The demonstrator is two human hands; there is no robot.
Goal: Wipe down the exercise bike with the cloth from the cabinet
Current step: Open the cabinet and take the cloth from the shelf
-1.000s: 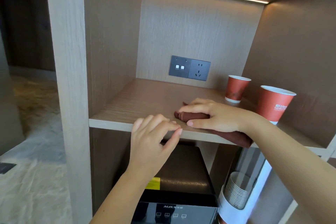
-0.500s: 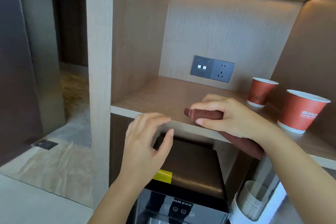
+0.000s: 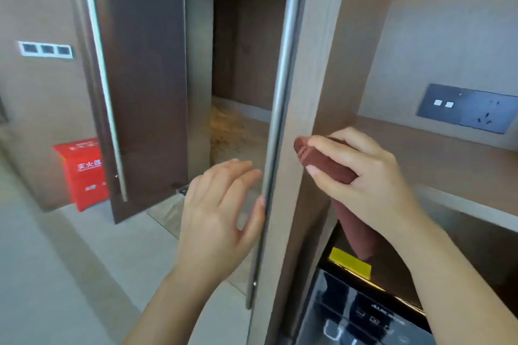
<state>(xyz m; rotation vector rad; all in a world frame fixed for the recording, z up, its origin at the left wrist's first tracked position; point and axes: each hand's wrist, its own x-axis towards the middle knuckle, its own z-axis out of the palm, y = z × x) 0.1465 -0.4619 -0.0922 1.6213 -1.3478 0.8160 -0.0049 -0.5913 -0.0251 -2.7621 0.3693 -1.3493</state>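
Observation:
My right hand point(image 3: 361, 176) grips a folded dark red cloth point(image 3: 325, 161), lifted off the wooden cabinet shelf point(image 3: 437, 157) and held just in front of the cabinet's left side panel. One end of the cloth hangs down below my wrist. My left hand point(image 3: 221, 213) hovers with relaxed fingers, holding nothing, beside the cabinet's long metal bar handle point(image 3: 277, 109). The exercise bike is out of sight.
A dark brown door point(image 3: 145, 87) with a metal handle stands open at the left. A red fire-equipment box point(image 3: 84, 173) sits on the floor by the wall. A black water dispenser point(image 3: 367, 305) stands under the shelf. A grey socket panel point(image 3: 468, 108) is on the cabinet's back wall.
My right hand has lifted the cloth off the shelf and drawn it left and out of the cabinet. The view has swung left, and the paper cups have left the frame.

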